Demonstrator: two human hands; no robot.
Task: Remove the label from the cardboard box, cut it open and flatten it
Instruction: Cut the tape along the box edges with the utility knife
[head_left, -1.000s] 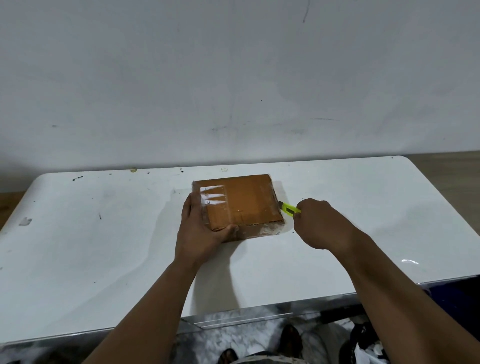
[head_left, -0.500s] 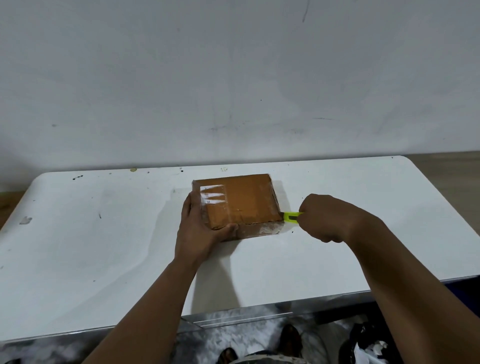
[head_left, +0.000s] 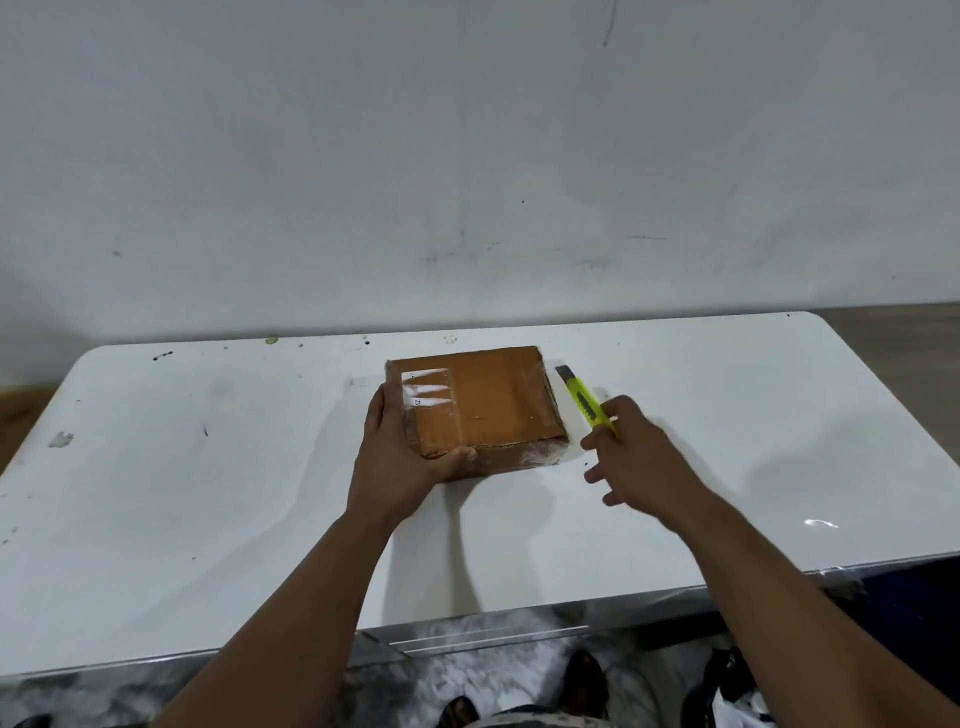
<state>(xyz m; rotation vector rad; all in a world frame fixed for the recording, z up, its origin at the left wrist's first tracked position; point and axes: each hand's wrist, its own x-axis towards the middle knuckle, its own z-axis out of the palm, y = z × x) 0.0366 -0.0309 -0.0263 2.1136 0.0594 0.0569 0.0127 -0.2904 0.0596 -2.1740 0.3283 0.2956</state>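
Head view: box (head_left: 480, 402) uncut, still a closed block.
Left hand (head_left: 397, 452) grips its corner; right hand (head_left: 636, 457) pinches the yellow cutter (head_left: 587, 400) loosely, remaining fingers spread.

One head-worn wide-angle camera looks forward and down from above the near edge of the white surface (head_left: 208, 519), close enough that both forearms reach in from the bottom of the frame. It faces the pale wall (head_left: 467, 156) beyond the surface's far edge. The wall fills the upper half; floor shows below the surface's near edge.
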